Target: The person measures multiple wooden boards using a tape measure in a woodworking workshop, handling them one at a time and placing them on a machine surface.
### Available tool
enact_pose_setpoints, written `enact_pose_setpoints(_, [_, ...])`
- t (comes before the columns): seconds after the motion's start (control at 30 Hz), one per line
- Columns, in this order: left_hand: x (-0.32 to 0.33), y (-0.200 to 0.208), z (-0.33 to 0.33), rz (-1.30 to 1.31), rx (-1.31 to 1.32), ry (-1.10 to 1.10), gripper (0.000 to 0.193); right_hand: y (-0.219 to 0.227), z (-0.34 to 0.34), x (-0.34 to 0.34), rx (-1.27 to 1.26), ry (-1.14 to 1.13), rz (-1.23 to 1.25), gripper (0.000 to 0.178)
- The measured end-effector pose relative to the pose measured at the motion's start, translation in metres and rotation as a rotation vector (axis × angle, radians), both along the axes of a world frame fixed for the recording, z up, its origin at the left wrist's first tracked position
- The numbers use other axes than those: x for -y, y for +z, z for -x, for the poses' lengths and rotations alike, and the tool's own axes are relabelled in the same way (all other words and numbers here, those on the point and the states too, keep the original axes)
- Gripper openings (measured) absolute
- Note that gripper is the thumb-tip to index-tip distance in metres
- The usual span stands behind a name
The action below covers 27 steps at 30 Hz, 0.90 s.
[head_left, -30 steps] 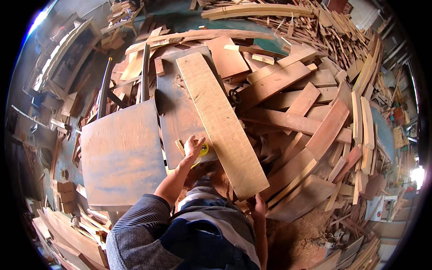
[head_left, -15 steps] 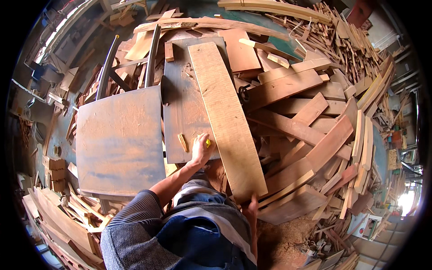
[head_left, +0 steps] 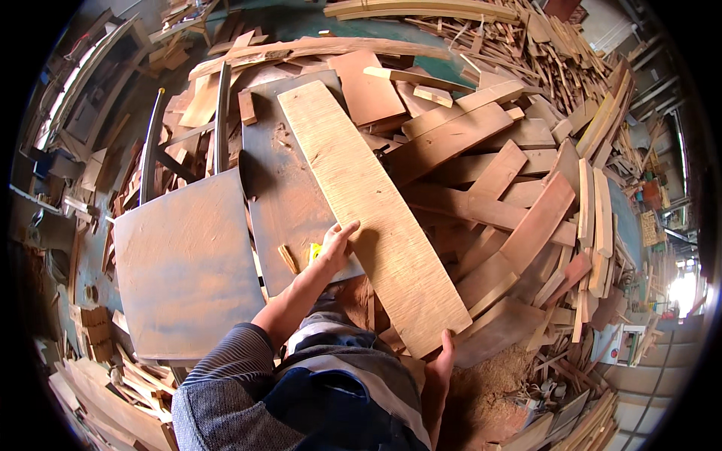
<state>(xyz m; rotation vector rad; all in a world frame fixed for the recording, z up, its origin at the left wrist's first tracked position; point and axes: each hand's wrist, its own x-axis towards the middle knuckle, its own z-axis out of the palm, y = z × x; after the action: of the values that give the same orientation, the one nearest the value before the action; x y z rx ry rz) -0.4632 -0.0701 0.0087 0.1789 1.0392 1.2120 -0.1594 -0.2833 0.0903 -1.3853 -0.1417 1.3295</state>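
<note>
A long, pale wooden board lies slantwise over the dark metal machine table, its near end reaching toward my body. With my left hand I grip the board's left edge, fingers closed on it. At the near end, my right hand holds the corner, thumb on top and the other fingers hidden beneath. Just beside my left wrist sits a small yellow object, partly hidden, its kind unclear. A short wood offcut rests on the table to its left.
To the left stands a sawdust-covered flat panel, with dark metal rails beyond it. Reddish planks pile up along the right side. Sawdust covers the floor at lower right. A small wood block stands on the table's far end.
My left hand has parted from the yellow object and taken hold of the board's edge. The board's near end has shifted right, and more of my right hand shows. The view has turned slightly.
</note>
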Motion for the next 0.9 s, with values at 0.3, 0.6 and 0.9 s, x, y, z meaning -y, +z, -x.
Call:
enact_pose_setpoints(0.3, [-0.017,0.003,-0.007,0.03,0.158,0.016,0.039,0.009,-0.001,0.002,0.107,0.103,0.026,0.048])
enact_pose_setpoints(0.6, [-0.011,-0.003,-0.002,-0.037,0.195,-0.057,0.045,-0.009,-0.017,0.025,0.638,0.423,-0.101,0.028])
enact_pose_setpoints(0.9, [0.007,0.034,-0.045,-0.015,0.62,-0.154,0.05,0.079,-0.033,0.034,0.244,0.04,-0.149,0.067])
